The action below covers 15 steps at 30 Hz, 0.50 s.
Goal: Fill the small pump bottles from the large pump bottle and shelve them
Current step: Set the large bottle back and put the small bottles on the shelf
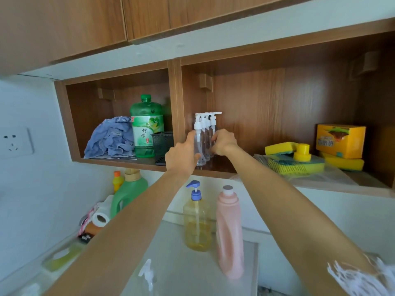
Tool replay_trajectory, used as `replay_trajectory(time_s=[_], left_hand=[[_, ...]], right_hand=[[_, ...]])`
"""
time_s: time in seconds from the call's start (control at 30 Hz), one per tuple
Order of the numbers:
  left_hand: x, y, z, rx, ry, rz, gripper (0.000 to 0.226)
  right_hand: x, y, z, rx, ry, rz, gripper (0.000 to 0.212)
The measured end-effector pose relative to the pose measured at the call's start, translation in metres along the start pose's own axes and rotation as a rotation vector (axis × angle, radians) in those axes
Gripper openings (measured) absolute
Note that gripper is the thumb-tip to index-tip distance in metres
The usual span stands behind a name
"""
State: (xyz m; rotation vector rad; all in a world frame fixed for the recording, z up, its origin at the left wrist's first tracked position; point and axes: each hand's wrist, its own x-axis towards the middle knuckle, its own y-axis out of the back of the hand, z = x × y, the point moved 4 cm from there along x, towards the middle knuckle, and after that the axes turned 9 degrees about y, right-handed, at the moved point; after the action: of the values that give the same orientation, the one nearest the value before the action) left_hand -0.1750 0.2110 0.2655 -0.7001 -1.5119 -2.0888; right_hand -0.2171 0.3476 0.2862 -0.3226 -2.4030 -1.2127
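Three small clear pump bottles (203, 133) with white pumps stand close together at the left end of the right shelf compartment (277, 178). My left hand (181, 152) wraps the front bottle from the left, thumb on its lower part. My right hand (224, 142) grips the bottles from the right side. The large pump bottle (197, 221), clear with yellow liquid in its lower part and a blue pump, stands on the counter below. Another white pump top (147, 274) shows blurred at the bottom, under my left forearm.
A pink bottle (229, 231) stands right of the large pump bottle. The left compartment holds a blue cloth (111, 137), a green jug (146, 127) and a black mesh basket (162, 142). Yellow sponges (295, 159) and a yellow box (339, 139) lie right. A green detergent bottle (128, 191) stands below.
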Motion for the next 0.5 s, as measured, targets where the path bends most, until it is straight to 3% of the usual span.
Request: replay_trajectory(time_s=[0.2, 0.33, 0.5], left_hand=[[-0.001, -0.002, -0.001, 0.035, 0.028, -0.018, 0.066], [-0.002, -0.001, -0.016, -0.233, -0.056, -0.158, 0.071], [-0.035, 0.02, -0.058, -0.447, -0.072, -0.363, 0.053]], right_hand=[[-0.012, 0.0, -0.008, -0.019, 0.065, 0.016, 0.028], [-0.036, 0.007, -0.01, 0.014, 0.104, 0.094, 0.037], [-0.093, -0.005, -0.021, 0.205, 0.134, 0.163, 0.036]])
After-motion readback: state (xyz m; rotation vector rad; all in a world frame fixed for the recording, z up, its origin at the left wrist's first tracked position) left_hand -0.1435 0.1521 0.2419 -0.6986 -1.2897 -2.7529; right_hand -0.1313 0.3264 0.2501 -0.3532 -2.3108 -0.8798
